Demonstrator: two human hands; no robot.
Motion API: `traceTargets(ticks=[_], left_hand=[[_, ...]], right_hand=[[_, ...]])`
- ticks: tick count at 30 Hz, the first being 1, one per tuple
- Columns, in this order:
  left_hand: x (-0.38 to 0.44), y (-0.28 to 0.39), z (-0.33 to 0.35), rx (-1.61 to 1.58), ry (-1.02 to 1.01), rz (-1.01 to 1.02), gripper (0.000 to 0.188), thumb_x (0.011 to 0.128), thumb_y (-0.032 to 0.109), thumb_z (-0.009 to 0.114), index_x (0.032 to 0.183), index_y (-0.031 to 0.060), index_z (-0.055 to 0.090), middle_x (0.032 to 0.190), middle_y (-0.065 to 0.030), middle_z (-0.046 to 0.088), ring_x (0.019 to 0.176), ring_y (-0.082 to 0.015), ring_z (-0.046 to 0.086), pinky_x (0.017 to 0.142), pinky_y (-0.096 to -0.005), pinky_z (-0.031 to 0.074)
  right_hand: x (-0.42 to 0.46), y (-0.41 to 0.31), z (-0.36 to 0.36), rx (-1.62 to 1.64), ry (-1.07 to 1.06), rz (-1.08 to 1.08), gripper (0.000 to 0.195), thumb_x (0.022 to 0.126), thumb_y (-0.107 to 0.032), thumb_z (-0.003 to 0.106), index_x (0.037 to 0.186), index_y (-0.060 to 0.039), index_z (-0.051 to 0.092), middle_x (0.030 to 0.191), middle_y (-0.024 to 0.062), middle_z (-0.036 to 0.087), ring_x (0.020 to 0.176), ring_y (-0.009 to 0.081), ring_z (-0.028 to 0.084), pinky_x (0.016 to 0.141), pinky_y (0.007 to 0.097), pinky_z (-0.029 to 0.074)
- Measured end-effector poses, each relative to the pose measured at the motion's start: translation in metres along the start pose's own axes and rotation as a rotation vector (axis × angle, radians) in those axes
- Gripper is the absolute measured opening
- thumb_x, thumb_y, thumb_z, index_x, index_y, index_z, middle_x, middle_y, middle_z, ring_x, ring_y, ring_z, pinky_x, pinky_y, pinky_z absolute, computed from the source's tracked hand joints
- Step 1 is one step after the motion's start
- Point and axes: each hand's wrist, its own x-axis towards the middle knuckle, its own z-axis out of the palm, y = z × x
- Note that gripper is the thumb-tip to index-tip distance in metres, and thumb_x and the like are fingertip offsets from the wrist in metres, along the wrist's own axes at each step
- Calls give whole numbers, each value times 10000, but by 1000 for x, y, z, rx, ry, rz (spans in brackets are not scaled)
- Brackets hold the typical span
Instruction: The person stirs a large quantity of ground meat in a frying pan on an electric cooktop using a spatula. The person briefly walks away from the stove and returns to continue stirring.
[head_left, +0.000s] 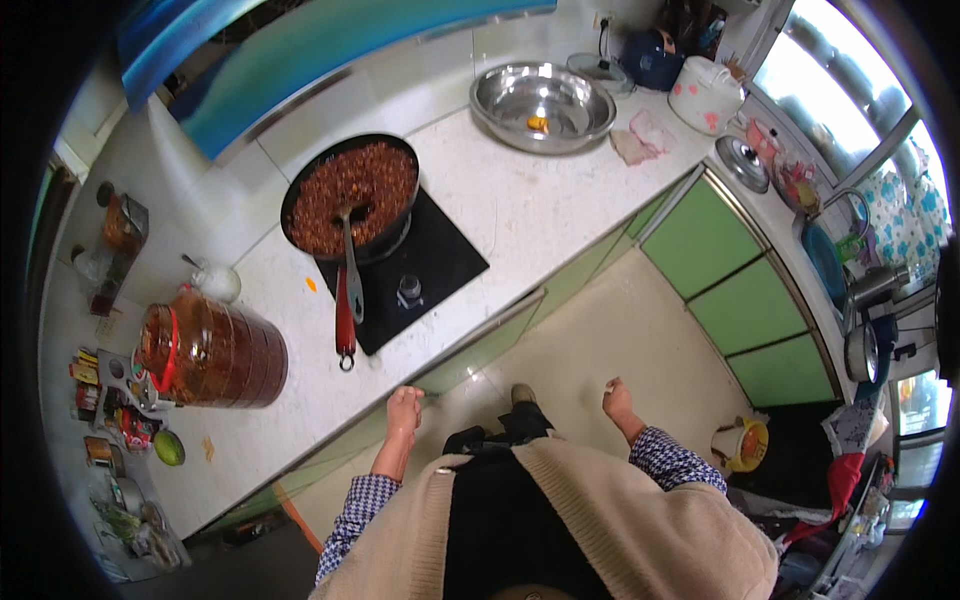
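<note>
My left hand (405, 411) is curled beside the counter's front edge, below the red pan handle. Over the floor, apart from the furniture, my right hand (619, 403) has its fingers folded in. I make out no object in either hand. A black frying pan (412, 161) sits on the dark cooktop (446, 262), filled with reddish-brown chopped food (337, 184). A metal spatula (351, 259) rests in it, its handle lying over the pan's red handle (344, 315). On the counter to the left is a large clear jar (232, 349) with reddish-brown contents and a red handle.
A steel basin (495, 124) with a small orange-yellow piece stands at the back. Beyond it are a cloth (643, 137) and a white pot (705, 97). A green mango-like fruit (169, 448) lies left. Green cabinets (701, 240) flank the floor; a bucket (739, 444) stands right.
</note>
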Motion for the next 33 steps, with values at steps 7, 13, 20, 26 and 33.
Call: traceTargets(ticks=[7,13,20,26,33], left_hand=[[-30,-46,-27,-78,-247,-237,466,925,251,424,1337,81,284,1129,-120,523,935,-194,564,755,-275,465],[-43,-25,22,40,-438,-106,566,931,446,329,1344,61,300,1269,-135,459,1168,-237,434,959,-349,342],[-117,24,189,502,-534,940,491,890,300,461,1294,31,385,1298,-145,435,1246,-298,352,1015,-378,273],[-216,3,341,964,-757,1691,375,860,248,472,1206,113,520,1304,-57,451,1267,-245,332,1041,-460,220],[-241,-35,445,731,-1195,1884,404,798,211,508,1193,130,519,1275,-41,476,1240,-228,374,1032,-489,227]], right_hand=[[-78,-75,-31,1560,-700,-79,654,883,-523,343,1329,-47,295,1356,126,358,1219,299,370,1023,422,293],[-112,-104,-57,1633,-817,-197,623,894,-519,310,1336,-81,315,1366,116,350,1220,292,372,1011,416,299],[-117,-87,-76,1570,-806,-210,679,864,-587,297,1338,-100,300,1360,84,361,1203,277,391,985,430,325],[-134,-24,-103,1507,-703,-77,660,871,-571,313,1351,-120,275,1365,66,354,1199,279,397,977,427,337],[-164,58,-205,1528,-601,-134,644,876,-559,326,1353,-131,269,1363,57,356,1198,282,397,967,425,349]])
